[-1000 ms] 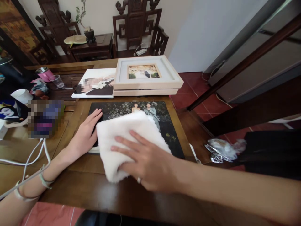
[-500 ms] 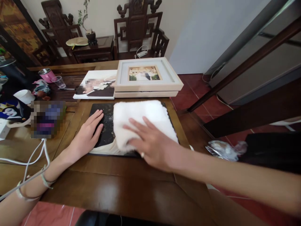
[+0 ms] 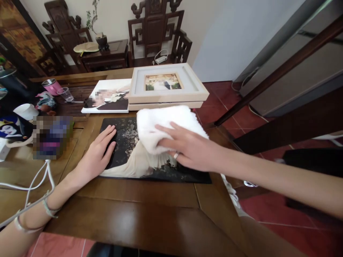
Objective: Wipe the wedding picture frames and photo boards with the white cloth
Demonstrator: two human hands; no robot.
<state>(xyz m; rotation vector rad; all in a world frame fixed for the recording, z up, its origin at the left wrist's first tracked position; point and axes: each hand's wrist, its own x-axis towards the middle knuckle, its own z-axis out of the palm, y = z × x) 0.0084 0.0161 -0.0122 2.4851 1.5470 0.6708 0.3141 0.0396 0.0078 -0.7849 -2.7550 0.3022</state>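
Observation:
A dark photo panel (image 3: 139,166) with a pale draped dress printed on it lies flat on the wooden table. My left hand (image 3: 100,151) rests on its left edge, fingers stretched out, holding nothing. Over the upper right of the panel is a folded white towel (image 3: 166,121). My right hand (image 3: 187,144), with a ring on one finger, presses on the towel, thumb and fingers gripping its near side. The towel and that hand hide the panel's upper right part.
Behind the panel stand stacked light-wood picture frames (image 3: 166,100) and a white-edged photo print (image 3: 107,101). At left are a pink mug (image 3: 52,86), a clear plastic cup (image 3: 65,94), a blurred-out item (image 3: 52,137) and white cables (image 3: 46,175). The table's right edge drops to red floor tiles.
My right hand has moved the towel up and to the right, uncovering more of the panel's lower middle and right. My left hand stays at the left edge.

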